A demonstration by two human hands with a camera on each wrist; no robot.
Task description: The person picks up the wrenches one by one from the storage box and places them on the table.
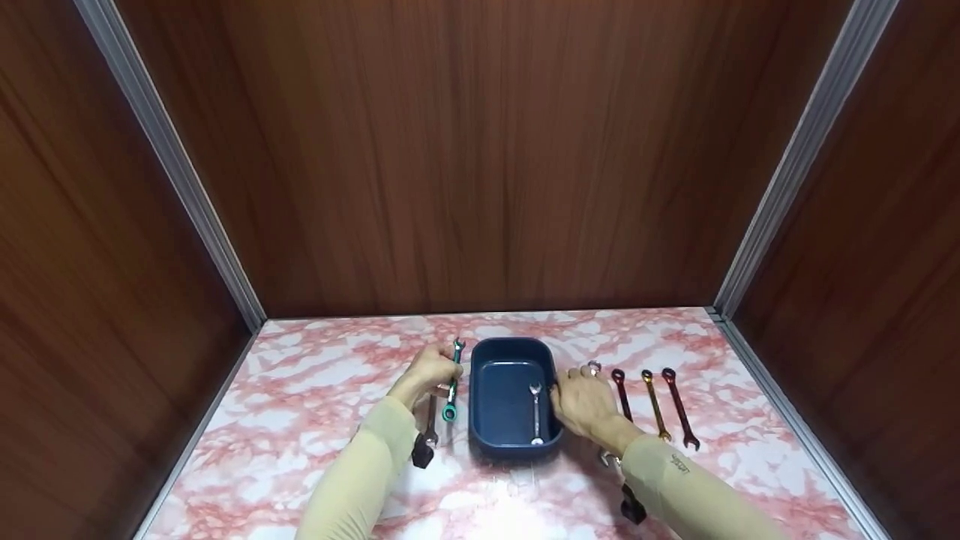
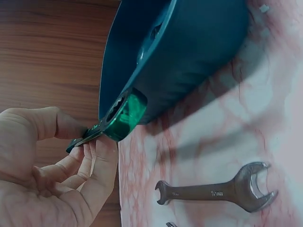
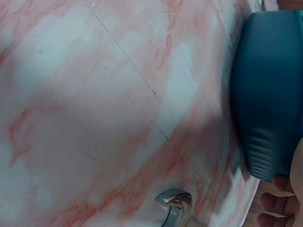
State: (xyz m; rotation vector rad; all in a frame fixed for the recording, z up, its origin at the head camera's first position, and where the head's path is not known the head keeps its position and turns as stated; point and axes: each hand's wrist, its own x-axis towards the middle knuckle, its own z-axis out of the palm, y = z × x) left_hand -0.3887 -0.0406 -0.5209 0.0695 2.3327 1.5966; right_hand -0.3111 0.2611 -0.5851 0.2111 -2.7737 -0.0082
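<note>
My left hand (image 1: pixel 431 369) pinches a green-and-silver combination wrench (image 1: pixel 451 412) between thumb and fingers, just left of the blue plastic bin (image 1: pixel 495 450). In the left wrist view, the wrench's green ring end (image 2: pixel 130 116) points toward the bin's outer wall. My right hand (image 1: pixel 585 401) grips the bin's right side, its thumb by the rim; some of its fingers (image 3: pixel 277 203) show in the right wrist view. Inside the bin, along its right wall, lies one silver wrench (image 1: pixel 536 416).
A grey double open-end wrench (image 2: pixel 218 191) lies on the marbled table left of the bin. Right of my right hand lie a dark red wrench (image 1: pixel 621 386), a gold wrench (image 1: pixel 655 405) and another red wrench (image 1: pixel 679 409). Wood-grain panels (image 1: pixel 480 187) enclose the table.
</note>
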